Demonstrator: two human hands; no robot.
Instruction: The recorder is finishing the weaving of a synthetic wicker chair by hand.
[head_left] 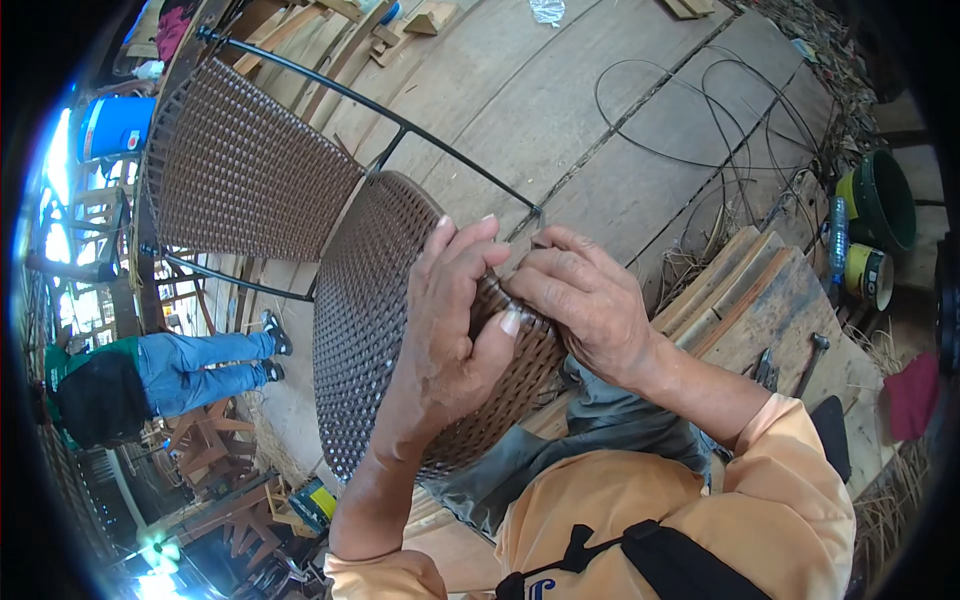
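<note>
1. The work is a chair with a brown woven seat (pixel 365 290) and a brown woven back (pixel 260 165); a dark metal frame (pixel 355 95) runs along it. The seat is directly in front of the person, under both hands, with the back beyond it to the left.
2. The left hand (pixel 445 315) grips the seat's edge: its fingers reach over the rim, and its thumb presses the weave near it.
3. The right hand (pixel 590 300) is just beside it at the same rim, fingers curled in. Their tips are hidden, so I cannot tell whether they pinch a strand.
4. Beyond the hands is a plank floor (pixel 530 110), with loose dark strands (pixel 700 164) looped on it to the right.
5. Near the right forearm are wooden boards (pixel 790 320) with a pair of pliers (pixel 766 370) and a hammer (pixel 813 360). Past them are a plastic bottle (pixel 838 240), a dark green bucket (pixel 888 200) and a red cloth (pixel 912 395).
6. At far left are a blue bucket (pixel 115 127) and another person (pixel 200 367) in blue jeans.
</note>
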